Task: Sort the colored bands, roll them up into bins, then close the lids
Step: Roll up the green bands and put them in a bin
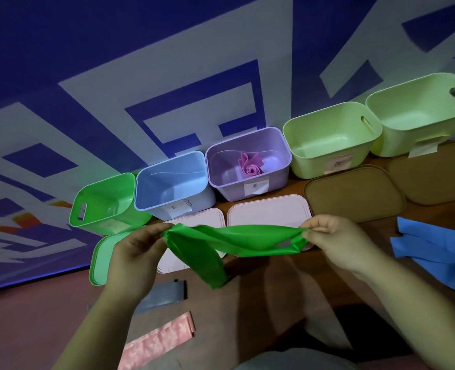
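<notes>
Fingers of the left hand [134,249] and right hand [335,240] pinch opposite ends of a stretchy green rubber band [221,243] (held taut), near the open plastic bins [173,182].

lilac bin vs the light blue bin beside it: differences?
The lilac plastic bin holds a rolled pink band; the light blue plastic bin looks empty. The lilac bin sits to the right of the light blue bin. Both are open-topped, lids off, each with a white paper label on the front.
</notes>
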The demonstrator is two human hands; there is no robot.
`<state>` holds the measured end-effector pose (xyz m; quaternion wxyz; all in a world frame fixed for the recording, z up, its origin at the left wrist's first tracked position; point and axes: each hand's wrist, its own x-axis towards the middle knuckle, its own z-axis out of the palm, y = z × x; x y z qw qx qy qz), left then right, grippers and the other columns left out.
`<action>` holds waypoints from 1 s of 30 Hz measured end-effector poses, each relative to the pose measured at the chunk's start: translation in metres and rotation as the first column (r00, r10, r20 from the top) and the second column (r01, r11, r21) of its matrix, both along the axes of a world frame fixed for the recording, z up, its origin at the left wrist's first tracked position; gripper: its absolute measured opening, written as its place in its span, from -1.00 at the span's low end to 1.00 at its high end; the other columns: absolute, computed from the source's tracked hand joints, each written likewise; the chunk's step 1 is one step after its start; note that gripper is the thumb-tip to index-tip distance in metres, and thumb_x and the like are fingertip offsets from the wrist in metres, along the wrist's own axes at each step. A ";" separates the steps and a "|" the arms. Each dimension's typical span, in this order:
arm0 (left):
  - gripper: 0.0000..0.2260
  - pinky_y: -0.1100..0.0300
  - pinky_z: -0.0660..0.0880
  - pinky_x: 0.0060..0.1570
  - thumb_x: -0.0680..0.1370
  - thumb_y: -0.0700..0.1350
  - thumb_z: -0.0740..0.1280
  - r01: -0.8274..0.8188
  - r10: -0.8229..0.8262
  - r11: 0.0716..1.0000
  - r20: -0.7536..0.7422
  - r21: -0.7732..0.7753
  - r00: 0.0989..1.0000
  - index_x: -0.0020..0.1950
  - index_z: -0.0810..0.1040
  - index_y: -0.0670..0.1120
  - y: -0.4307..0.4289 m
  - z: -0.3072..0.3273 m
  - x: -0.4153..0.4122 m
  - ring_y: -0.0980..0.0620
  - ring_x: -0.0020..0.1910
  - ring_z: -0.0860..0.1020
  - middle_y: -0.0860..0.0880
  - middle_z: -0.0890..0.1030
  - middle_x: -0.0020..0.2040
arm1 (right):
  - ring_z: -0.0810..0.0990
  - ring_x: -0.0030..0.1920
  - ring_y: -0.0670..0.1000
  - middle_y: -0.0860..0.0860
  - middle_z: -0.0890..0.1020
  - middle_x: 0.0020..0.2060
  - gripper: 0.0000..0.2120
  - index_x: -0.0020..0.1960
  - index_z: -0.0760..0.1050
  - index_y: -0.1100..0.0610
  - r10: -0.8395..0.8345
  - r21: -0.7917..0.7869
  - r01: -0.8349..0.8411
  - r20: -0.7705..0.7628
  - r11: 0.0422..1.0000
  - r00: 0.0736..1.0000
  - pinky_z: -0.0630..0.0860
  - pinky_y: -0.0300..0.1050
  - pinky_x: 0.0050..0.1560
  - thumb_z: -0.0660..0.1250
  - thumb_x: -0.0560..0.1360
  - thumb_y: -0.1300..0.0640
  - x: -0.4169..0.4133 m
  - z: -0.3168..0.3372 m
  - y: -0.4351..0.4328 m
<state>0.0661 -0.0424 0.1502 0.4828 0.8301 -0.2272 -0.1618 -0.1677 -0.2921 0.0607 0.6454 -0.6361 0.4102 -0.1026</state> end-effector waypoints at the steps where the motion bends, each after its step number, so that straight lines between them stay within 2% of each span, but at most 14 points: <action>1: -0.79 0.45 0.52 -0.11 0.54 -0.39 0.34 0.009 -0.009 1.000 0.000 -0.001 1.000 0.07 0.67 -0.16 -0.002 0.000 0.000 0.22 -0.11 0.66 0.08 0.74 -0.06 | 0.68 -0.26 -0.03 0.01 0.73 -0.27 -0.86 -0.12 0.66 0.11 -0.003 -0.042 0.001 -0.028 0.999 1.000 0.54 -0.13 -0.13 0.39 0.48 0.31 -0.001 -0.002 -0.002; 3: -0.78 0.46 0.52 -0.12 0.54 -0.40 0.33 0.015 -0.015 1.000 -0.005 -0.009 1.000 0.05 0.67 -0.15 -0.004 0.001 0.000 0.21 -0.11 0.67 0.13 0.73 -0.08 | 0.63 -0.27 -0.06 0.02 0.73 -0.22 -0.88 -0.08 0.68 0.08 -0.047 -0.041 0.046 -0.029 0.998 0.998 0.51 -0.10 -0.12 0.44 0.47 0.27 0.000 -0.002 -0.002; 4: -0.78 0.47 0.52 -0.13 0.54 -0.40 0.33 0.012 -0.012 1.000 -0.010 -0.013 1.000 0.05 0.67 -0.15 -0.005 0.001 0.000 0.23 -0.12 0.66 0.15 0.73 -0.10 | 0.60 -0.25 -0.06 0.05 0.72 -0.19 -0.87 -0.05 0.68 0.10 -0.077 0.020 0.077 0.006 0.997 0.997 0.50 -0.10 -0.11 0.43 0.48 0.29 0.002 -0.001 -0.001; 8: -0.78 0.48 0.51 -0.14 0.54 -0.41 0.32 0.008 -0.009 1.000 -0.022 -0.028 1.000 0.07 0.66 -0.18 0.000 0.001 0.006 0.24 -0.13 0.66 0.17 0.73 -0.11 | 0.61 -0.17 -0.07 0.01 0.66 -0.17 -0.78 0.01 0.62 0.09 -0.176 0.392 0.097 0.170 0.915 0.970 0.50 -0.14 -0.01 0.31 0.53 0.37 0.008 0.012 0.004; 11: -0.78 0.50 0.50 -0.17 0.54 -0.42 0.32 0.004 -0.005 0.999 -0.022 -0.036 1.000 0.09 0.66 -0.21 0.008 0.000 0.011 0.31 -0.19 0.64 0.19 0.71 -0.08 | 0.66 -0.17 -0.01 0.04 0.66 -0.15 -0.74 0.05 0.58 0.05 -0.200 0.602 -0.041 0.328 0.797 0.923 0.54 -0.09 0.00 0.41 0.42 0.30 0.008 0.018 0.003; 13: -0.79 0.50 0.49 -0.18 0.54 -0.41 0.34 0.003 -0.004 0.999 -0.033 -0.040 0.999 0.09 0.66 -0.22 0.015 -0.001 0.016 0.31 -0.19 0.64 0.18 0.70 -0.05 | 0.68 -0.11 0.05 0.10 0.68 -0.06 -0.57 0.09 0.57 0.04 -0.220 0.697 -0.169 0.432 0.697 0.875 0.60 -0.05 -0.02 0.57 0.26 0.23 0.010 0.018 0.004; 15: -0.80 0.48 0.50 -0.20 0.54 -0.40 0.34 0.005 -0.008 0.999 -0.051 -0.049 0.999 0.10 0.66 -0.21 0.020 0.000 0.021 0.30 -0.20 0.64 0.14 0.71 -0.04 | 0.70 -0.14 0.07 0.12 0.69 -0.07 -0.58 0.10 0.55 0.06 -0.246 0.730 -0.230 0.482 0.643 0.841 0.63 0.00 -0.09 0.53 0.28 0.25 0.014 0.021 0.011; 17: -0.79 0.48 0.49 -0.22 0.54 -0.40 0.34 0.007 -0.010 0.998 -0.062 -0.060 0.998 0.08 0.66 -0.19 0.024 0.002 0.027 0.30 -0.23 0.63 0.09 0.73 -0.06 | 0.67 -0.24 0.06 0.12 0.67 -0.18 -0.63 0.10 0.52 0.07 -0.259 0.734 -0.226 0.483 0.640 0.837 0.63 -0.01 -0.20 0.41 0.31 0.26 0.019 0.025 0.019; 19: -0.79 0.49 0.48 -0.23 0.54 -0.39 0.34 0.011 -0.014 0.998 -0.060 -0.064 0.998 0.06 0.66 -0.16 0.027 0.005 0.033 0.32 -0.25 0.62 0.12 0.73 -0.11 | 0.65 -0.14 0.10 0.13 0.66 -0.14 -0.56 0.12 0.53 0.08 -0.231 0.712 -0.226 0.483 0.664 0.844 0.61 0.00 -0.14 0.47 0.24 0.20 0.024 0.027 0.027; 22: -0.78 0.48 0.49 -0.19 0.54 -0.39 0.35 0.024 -0.026 0.998 -0.046 -0.060 0.999 0.05 0.66 -0.11 0.034 0.008 0.043 0.30 -0.23 0.62 0.18 0.72 -0.16 | 0.57 -0.14 0.09 0.09 0.60 -0.18 -0.73 0.08 0.55 0.09 -0.210 0.667 -0.119 0.392 0.736 0.896 0.45 -0.02 -0.10 0.29 0.39 0.16 0.029 0.021 0.035; 24: -0.76 0.45 0.51 -0.15 0.54 -0.39 0.35 0.034 -0.038 0.997 -0.059 -0.068 0.998 0.03 0.66 -0.08 0.038 0.010 0.050 0.26 -0.20 0.64 0.15 0.73 -0.15 | 0.49 -0.12 0.08 0.07 0.56 -0.18 -0.80 0.01 0.58 0.08 -0.164 0.562 -0.030 0.291 0.827 0.943 0.36 -0.04 -0.14 0.26 0.42 0.17 0.032 0.016 0.043; 26: -0.71 0.41 0.53 -0.11 0.53 -0.39 0.36 0.065 -0.071 0.994 -0.066 -0.087 0.995 -0.01 0.68 0.00 0.040 0.015 0.052 0.21 -0.15 0.66 0.11 0.74 -0.11 | 0.50 -0.08 0.10 0.10 0.58 -0.15 -0.84 -0.06 0.59 0.10 -0.136 0.419 0.039 0.203 0.907 0.970 0.38 -0.03 -0.14 0.27 0.50 0.27 0.036 0.009 0.052; 28: -0.66 0.39 0.54 -0.08 0.52 -0.41 0.36 0.115 -0.122 0.987 -0.059 -0.114 0.991 -0.06 0.70 0.04 0.041 0.020 0.052 0.18 -0.11 0.67 0.09 0.74 -0.09 | 0.53 -0.09 0.09 0.13 0.58 -0.15 -0.82 -0.07 0.58 0.12 -0.129 0.313 0.079 0.142 0.946 0.982 0.44 -0.04 -0.09 0.26 0.55 0.33 0.039 0.002 0.061; 30: -0.63 0.39 0.54 -0.06 0.52 -0.43 0.35 0.173 -0.180 0.976 -0.043 -0.135 0.983 -0.07 0.71 0.05 0.040 0.027 0.050 0.16 -0.09 0.68 0.08 0.74 -0.09 | 0.52 -0.16 -0.02 0.07 0.57 -0.18 -0.81 -0.04 0.57 0.11 -0.093 0.214 0.071 0.093 0.974 0.991 0.42 -0.16 -0.09 0.28 0.55 0.36 0.043 -0.002 0.068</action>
